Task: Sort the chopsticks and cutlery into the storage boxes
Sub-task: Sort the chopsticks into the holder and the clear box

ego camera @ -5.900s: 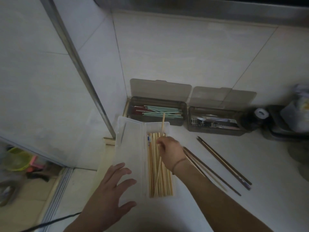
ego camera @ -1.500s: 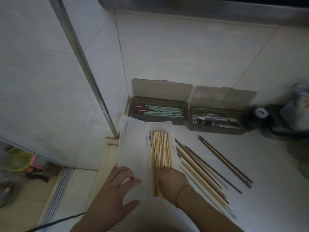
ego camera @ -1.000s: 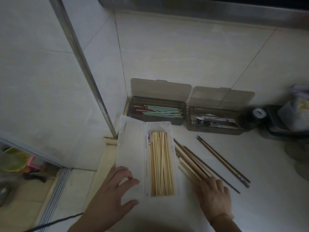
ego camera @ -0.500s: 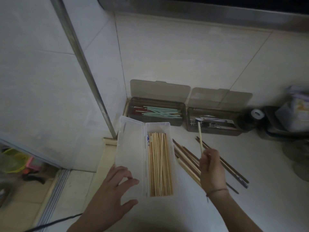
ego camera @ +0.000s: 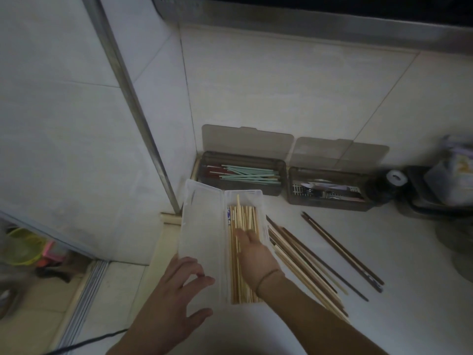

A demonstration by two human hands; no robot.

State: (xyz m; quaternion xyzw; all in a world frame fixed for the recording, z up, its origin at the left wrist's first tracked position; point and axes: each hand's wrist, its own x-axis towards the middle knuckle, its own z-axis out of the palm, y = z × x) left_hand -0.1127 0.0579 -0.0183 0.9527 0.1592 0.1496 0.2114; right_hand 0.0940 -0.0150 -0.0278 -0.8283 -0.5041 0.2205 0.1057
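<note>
Your left hand (ego camera: 179, 290) rests on clear box (ego camera: 202, 226) lid, fingers spread. Your right hand (ego camera: 256, 254) over pale chopsticks (ego camera: 245, 219) in box, grip unclear. Loose chopsticks (ego camera: 307, 260) beside box on counter (ego camera: 384, 316).

This is looking like a home kitchen. White tiles are covering the wall (ego camera: 294, 93) and the counter (ego camera: 384, 252). Boxes of chopsticks (ego camera: 243, 172) and cutlery (ego camera: 330, 190) are sitting against the wall, by a dark jar (ego camera: 384, 183).
</note>
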